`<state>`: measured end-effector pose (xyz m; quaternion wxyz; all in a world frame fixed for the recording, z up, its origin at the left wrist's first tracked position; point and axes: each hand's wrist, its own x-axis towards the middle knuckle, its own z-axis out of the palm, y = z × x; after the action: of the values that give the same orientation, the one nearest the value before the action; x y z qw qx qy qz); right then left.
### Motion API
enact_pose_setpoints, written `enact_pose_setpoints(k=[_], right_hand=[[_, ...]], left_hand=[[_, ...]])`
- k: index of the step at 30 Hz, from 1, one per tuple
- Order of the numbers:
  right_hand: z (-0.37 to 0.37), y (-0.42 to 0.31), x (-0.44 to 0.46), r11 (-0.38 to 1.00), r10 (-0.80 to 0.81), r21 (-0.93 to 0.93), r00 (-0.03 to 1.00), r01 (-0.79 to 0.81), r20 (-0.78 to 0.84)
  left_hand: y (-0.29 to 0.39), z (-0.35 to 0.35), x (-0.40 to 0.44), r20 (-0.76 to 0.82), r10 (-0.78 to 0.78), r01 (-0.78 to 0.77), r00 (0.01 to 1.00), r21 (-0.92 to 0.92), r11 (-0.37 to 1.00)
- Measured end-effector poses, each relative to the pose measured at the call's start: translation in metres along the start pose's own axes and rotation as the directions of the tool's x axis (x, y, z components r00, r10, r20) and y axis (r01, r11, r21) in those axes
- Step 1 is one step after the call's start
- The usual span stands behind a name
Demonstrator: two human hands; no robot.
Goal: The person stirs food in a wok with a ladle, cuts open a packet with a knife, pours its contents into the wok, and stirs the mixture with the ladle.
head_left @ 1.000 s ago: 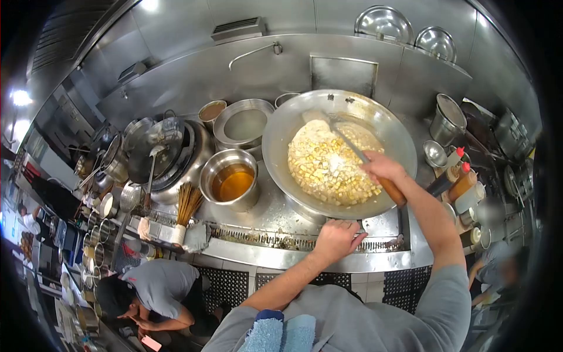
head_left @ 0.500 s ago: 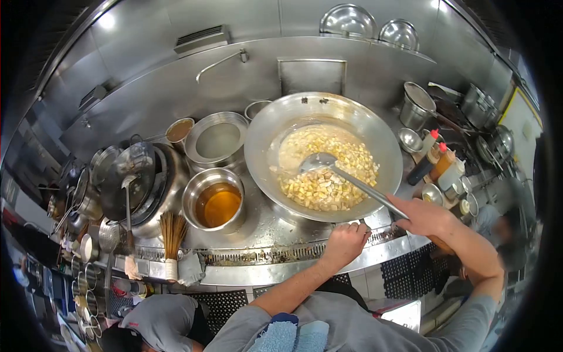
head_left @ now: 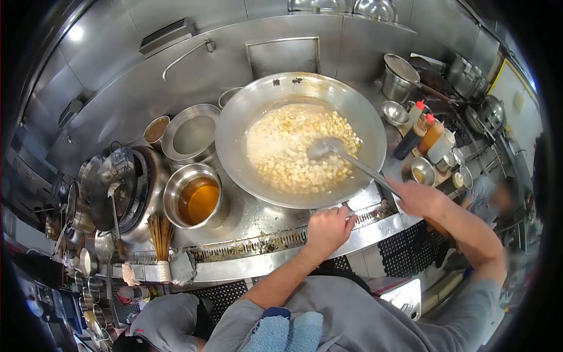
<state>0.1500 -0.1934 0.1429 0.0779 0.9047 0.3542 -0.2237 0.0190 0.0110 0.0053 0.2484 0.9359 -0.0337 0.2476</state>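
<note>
A large steel wok (head_left: pixel 375 135) holds pale, diced yellowish food (head_left: pixel 293 138) in a cloudy, milky liquid. My right hand (head_left: pixel 419 198) is closed around the handle of a long steel ladle (head_left: pixel 363 170). The ladle's head, smeared by motion, rests among the pieces right of the wok's middle. At the wok's near edge, my left hand (head_left: pixel 329 232) is closed with curled fingers, seemingly on the wok's ear handle, mostly hidden by the fingers.
Left of the wok stand a pot of amber liquid (head_left: pixel 218 211), a strainer pot (head_left: pixel 210 114) and a bamboo brush (head_left: pixel 158 234). Sauce bottles (head_left: pixel 431 138) and a small steel bowl (head_left: pixel 419 172) are at right. Another person (head_left: pixel 167 322) bends at lower left.
My view has shifted, so the scene sits farther left and higher. The ladle has moved to the right within the wok, and the diced food has spread. My left hand stays at the near edge.
</note>
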Motion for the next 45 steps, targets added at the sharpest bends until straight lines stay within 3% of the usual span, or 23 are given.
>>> enact_pose_setpoints(k=[4,9,12,15,21,27,31,37,40,44,45], right_hand=[[0.018,0.026,0.079,0.965,-0.113,0.222,0.984,0.142,-0.138],[-0.023,0.051,0.093,0.735,-0.156,0.643,0.976,0.216,-0.150],[-0.039,0.043,0.101,0.693,-0.105,0.673,0.960,0.257,-0.258],[-0.007,0.061,0.161,0.634,-0.092,0.705,0.936,0.319,-0.340],[0.012,0.026,0.138,0.208,-0.244,0.977,0.970,0.046,0.006],[-0.004,0.027,0.043,0.557,-0.242,0.819,0.970,0.142,-0.003],[-0.031,0.010,-0.036,0.839,-0.135,0.534,0.991,0.107,0.014],[-0.036,0.014,-0.072,0.980,-0.119,0.168,0.991,0.107,0.064],[-0.029,0.006,-0.039,0.991,-0.046,0.129,0.995,0.033,0.093],[0.020,0.026,0.054,0.964,-0.188,0.162,0.971,0.212,-0.149],[0.018,0.026,0.069,0.941,-0.171,0.269,0.975,0.205,-0.145]], left_hand=[[0.004,-0.001,-0.002,-0.068,0.014,-0.013,0.998,0.007,1.000],[0.004,0.002,-0.003,-0.128,0.043,-0.038,0.991,0.041,0.998],[0.007,0.001,-0.001,-0.139,0.046,-0.040,0.989,0.044,0.998],[0.004,0.003,-0.002,-0.124,0.053,-0.046,0.991,0.059,0.997],[0.006,0.002,-0.001,-0.101,0.029,-0.023,0.994,0.065,0.998],[0.006,-0.005,0.000,0.018,-0.005,0.004,1.000,0.086,0.996],[0.003,0.001,-0.001,0.009,0.009,-0.009,1.000,0.064,0.998],[0.000,0.002,0.000,-0.016,0.024,-0.024,1.000,0.040,0.999],[-0.001,0.004,-0.001,-0.034,0.039,-0.038,0.999,0.029,0.999],[0.001,0.001,-0.002,-0.014,0.026,-0.026,1.000,0.023,0.999],[0.002,0.001,-0.002,-0.008,0.016,-0.016,1.000,0.023,1.000]])
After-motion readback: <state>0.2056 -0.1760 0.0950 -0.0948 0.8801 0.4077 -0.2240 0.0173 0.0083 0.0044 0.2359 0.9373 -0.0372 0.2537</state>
